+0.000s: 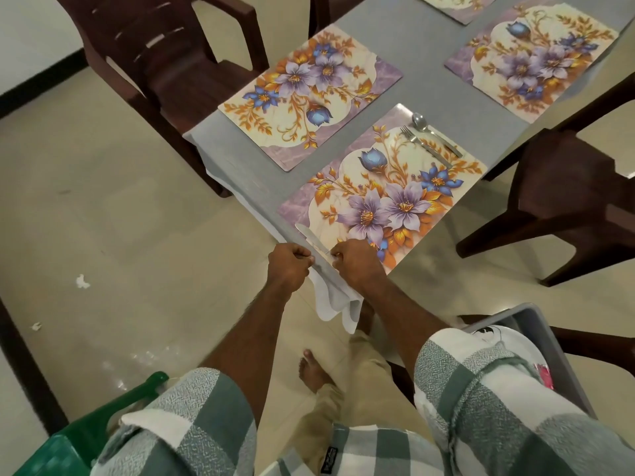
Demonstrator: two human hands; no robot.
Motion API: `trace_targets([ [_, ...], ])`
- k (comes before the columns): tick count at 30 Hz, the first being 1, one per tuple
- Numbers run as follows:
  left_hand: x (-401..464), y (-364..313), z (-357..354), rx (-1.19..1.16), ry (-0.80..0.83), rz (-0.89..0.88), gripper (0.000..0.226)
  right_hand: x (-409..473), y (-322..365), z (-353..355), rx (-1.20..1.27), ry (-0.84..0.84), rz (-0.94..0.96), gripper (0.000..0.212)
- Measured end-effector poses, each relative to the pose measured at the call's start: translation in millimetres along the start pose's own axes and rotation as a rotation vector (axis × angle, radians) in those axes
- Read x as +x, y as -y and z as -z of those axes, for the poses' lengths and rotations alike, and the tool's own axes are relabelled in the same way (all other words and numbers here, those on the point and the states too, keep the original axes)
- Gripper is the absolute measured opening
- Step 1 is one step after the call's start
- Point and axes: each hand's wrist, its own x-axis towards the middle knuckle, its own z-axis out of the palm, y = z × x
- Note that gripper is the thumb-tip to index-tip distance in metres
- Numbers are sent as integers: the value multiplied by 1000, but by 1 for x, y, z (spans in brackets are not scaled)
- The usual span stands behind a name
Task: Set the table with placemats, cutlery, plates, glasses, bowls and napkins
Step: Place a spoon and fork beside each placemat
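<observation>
both hands at the near edge of the table, working a knife onto the nearest placemat

the right hand [355,266] has its fingers curled round the handle end of the knife [311,239], whose blade runs up and left from that grip and lies along the near edge of the floral placemat [381,190]. just left of the grip, the left hand [290,266] is clenched at the table [429,80] edge, apparently on the grey cloth, though what it pinches is hard to tell. below both hands a white cloth [335,300] hangs off the corner. far from the grip, at the placemat's opposite end, a fork [424,146] and a spoon [434,134] lie side by side. beyond lie a second placemat [309,97] and a third placemat [536,60]. behind the right forearm, a plate [515,341] sits in a grey tray [539,324].
</observation>
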Motion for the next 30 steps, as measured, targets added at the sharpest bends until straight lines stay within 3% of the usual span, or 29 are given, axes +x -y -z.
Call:
trace_targets([
  [16,-5,-14,9,72,17,-42,10,-4,8,9,60,-26,-65,31],
  [21,-16,-11,1,193,86,-231,9,-38,-3,12,-13,-133,-108,21],
  [30,-88,-26,-95,461,357,-491,13,-178,-97,4,-76,-337,-340,34],
])
